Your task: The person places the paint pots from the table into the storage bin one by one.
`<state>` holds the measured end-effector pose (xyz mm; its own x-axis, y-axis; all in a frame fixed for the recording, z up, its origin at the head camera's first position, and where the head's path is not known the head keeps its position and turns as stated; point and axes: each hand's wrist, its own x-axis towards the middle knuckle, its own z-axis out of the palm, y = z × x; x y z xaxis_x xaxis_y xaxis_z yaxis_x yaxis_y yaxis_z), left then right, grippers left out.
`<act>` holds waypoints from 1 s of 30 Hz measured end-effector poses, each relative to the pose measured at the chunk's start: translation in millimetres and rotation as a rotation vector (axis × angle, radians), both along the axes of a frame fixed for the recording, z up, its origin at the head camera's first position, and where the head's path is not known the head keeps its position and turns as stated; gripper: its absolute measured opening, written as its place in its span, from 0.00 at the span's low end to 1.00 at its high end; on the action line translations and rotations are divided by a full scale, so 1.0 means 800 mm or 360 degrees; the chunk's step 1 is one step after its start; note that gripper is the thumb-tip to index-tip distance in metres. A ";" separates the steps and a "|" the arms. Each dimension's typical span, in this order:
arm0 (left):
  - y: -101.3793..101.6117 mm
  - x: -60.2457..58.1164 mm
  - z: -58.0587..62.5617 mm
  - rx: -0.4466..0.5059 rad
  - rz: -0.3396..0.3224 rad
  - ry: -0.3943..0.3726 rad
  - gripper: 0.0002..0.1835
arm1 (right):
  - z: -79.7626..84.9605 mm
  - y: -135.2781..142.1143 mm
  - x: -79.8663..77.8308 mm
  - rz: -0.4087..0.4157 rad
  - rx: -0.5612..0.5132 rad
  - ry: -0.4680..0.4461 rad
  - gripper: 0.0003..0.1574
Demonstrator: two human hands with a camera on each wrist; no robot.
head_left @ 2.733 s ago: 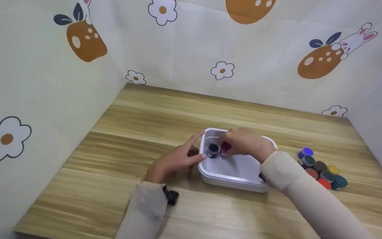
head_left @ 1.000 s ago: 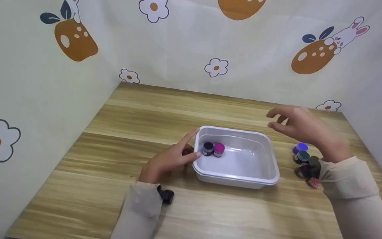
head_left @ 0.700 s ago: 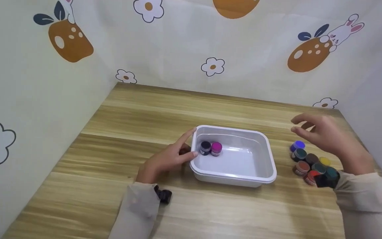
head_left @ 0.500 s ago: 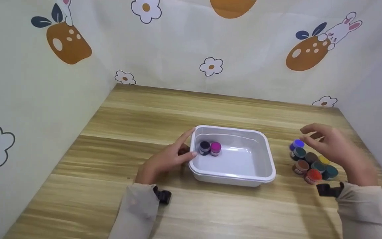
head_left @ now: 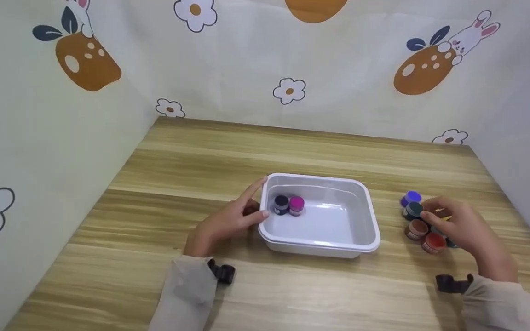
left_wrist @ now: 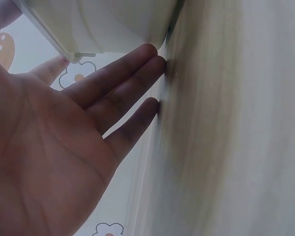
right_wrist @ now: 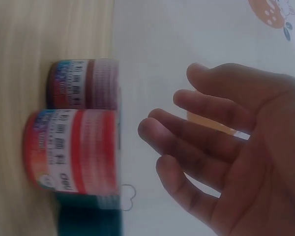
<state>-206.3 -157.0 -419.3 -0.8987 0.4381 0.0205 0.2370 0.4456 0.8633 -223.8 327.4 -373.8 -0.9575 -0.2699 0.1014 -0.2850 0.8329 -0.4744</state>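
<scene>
My left hand (head_left: 223, 223) rests at the left end of a white plastic basin (head_left: 331, 225), thumb and index finger on its rim. In the left wrist view the other fingers (left_wrist: 123, 98) reach nearly straight below the basin's wall. A black-lidded paint jar (head_left: 281, 205) and a magenta one (head_left: 296, 206) stand inside. My right hand (head_left: 463, 227) hovers over a cluster of paint jars, fingers loosely bent and holding nothing. Around it are a violet jar (head_left: 411, 198), a dark green jar (head_left: 413, 210), a brown jar (head_left: 417, 229) and a red jar (right_wrist: 71, 150). The hand partly hides others.
All stands on a wood-grain table (head_left: 191, 161), closed in by pale patterned sheets (head_left: 228, 59) at the back and sides. A black wrist mount (head_left: 222, 273) sits on the left cuff, another mount (head_left: 452, 283) on the right.
The right hand has left the magenta jar in the basin beside the black one, swung right and come down over the cluster. My left hand stays at the basin.
</scene>
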 end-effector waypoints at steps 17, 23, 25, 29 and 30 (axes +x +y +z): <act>-0.001 -0.001 0.003 -0.0003 -0.0049 0.0043 0.43 | -0.010 -0.007 0.002 -0.0008 0.0064 -0.0117 0.28; -0.004 0.001 0.002 -0.0006 -0.0037 0.0049 0.43 | -0.015 -0.006 0.000 0.0034 0.0064 -0.0073 0.26; -0.003 0.001 0.001 -0.0005 -0.0034 0.0045 0.43 | -0.017 -0.005 0.000 0.0051 0.0060 -0.0063 0.24; -0.001 -0.001 -0.001 -0.0012 -0.0036 0.0044 0.43 | -0.023 -0.002 0.002 0.0092 0.0061 -0.0025 0.21; 0.000 -0.001 -0.001 -0.0012 -0.0040 0.0043 0.43 | -0.025 -0.002 0.003 0.0092 0.0070 -0.0016 0.20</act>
